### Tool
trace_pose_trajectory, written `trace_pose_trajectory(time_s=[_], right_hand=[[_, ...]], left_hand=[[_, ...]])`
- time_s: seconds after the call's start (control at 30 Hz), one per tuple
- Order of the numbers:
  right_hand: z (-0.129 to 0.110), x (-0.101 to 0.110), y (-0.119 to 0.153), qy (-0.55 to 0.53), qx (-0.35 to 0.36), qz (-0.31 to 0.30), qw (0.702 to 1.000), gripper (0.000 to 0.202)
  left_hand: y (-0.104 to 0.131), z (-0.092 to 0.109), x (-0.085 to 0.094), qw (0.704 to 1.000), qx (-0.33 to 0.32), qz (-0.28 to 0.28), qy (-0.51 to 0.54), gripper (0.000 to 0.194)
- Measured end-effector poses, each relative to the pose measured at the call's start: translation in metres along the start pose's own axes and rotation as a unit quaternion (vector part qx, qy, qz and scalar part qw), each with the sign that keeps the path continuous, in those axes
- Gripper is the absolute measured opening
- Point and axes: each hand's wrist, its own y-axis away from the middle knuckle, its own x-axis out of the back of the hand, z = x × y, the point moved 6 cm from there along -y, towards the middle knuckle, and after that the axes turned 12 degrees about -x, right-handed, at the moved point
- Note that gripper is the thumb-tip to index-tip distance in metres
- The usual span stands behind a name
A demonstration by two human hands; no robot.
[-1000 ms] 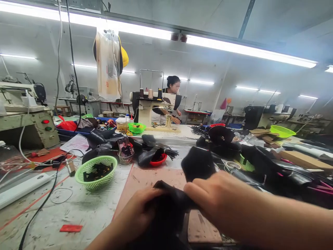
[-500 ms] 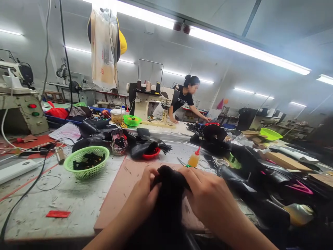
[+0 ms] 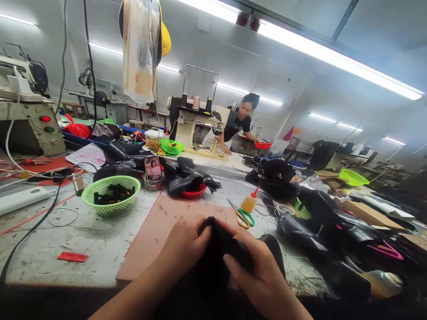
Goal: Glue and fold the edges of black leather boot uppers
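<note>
Gripping one black piece (image 3: 220, 258) (two hands: left hand (image 3: 185, 246), right hand (image 3: 258, 278)).

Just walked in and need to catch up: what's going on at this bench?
A person grips a black piece of material in both hands, the left hand and right hand, above a pinkish board. Scissors, a glue bottle and a green basket lie nearby. Behind, another person holds a red tray.

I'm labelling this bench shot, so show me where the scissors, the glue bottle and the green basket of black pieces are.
scissors (image 3: 244, 217), head view, on the green and yellow handles.
glue bottle (image 3: 249, 203), head view, on the amber body below the red nozzle.
green basket (image 3: 111, 209), head view, on its front mesh wall.
</note>
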Motion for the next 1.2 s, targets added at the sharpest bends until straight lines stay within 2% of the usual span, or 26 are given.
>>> trace_pose_trajectory(time_s=[0.13, 0.3, 0.37, 0.5, 0.57, 0.73, 0.9, 1.03, 1.2], right_hand=[[0.009, -0.010, 0.004, -0.090, -0.014, -0.002, 0.996, 0.041], [0.014, -0.016, 0.009, -0.171, -0.012, -0.026, 0.985, 0.043], [0.016, -0.017, 0.012, -0.160, 0.001, -0.015, 0.987, 0.038], [0.023, -0.017, 0.020, -0.110, 0.033, 0.072, 0.991, 0.010], [0.024, -0.019, 0.023, -0.094, 0.040, 0.090, 0.991, 0.011], [0.024, -0.023, 0.022, -0.111, 0.024, 0.068, 0.991, 0.021], [0.019, -0.020, 0.019, -0.163, 0.041, 0.059, 0.984, 0.027], [0.017, -0.018, 0.017, -0.162, 0.018, 0.041, 0.986, 0.034], [0.013, -0.014, 0.017, -0.118, 0.026, 0.028, 0.992, 0.027]], left_hand=[[0.001, 0.002, -0.001, 0.998, 0.005, -0.007, -0.056, 0.023], [0.005, 0.004, -0.004, 0.997, 0.016, -0.015, -0.080, 0.025], [0.006, 0.005, -0.005, 0.997, 0.014, -0.015, -0.076, 0.024], [0.007, 0.007, -0.007, 0.998, 0.013, -0.021, -0.056, 0.025], [0.007, 0.008, -0.008, 0.998, 0.015, -0.024, -0.055, 0.025], [0.010, 0.008, -0.010, 0.998, 0.019, -0.020, -0.062, 0.024], [0.011, 0.011, -0.010, 0.998, 0.006, -0.020, -0.066, 0.023], [0.010, 0.011, -0.009, 0.997, 0.005, -0.028, -0.068, 0.022], [0.010, 0.011, -0.011, 0.998, -0.005, -0.043, -0.046, 0.020]])
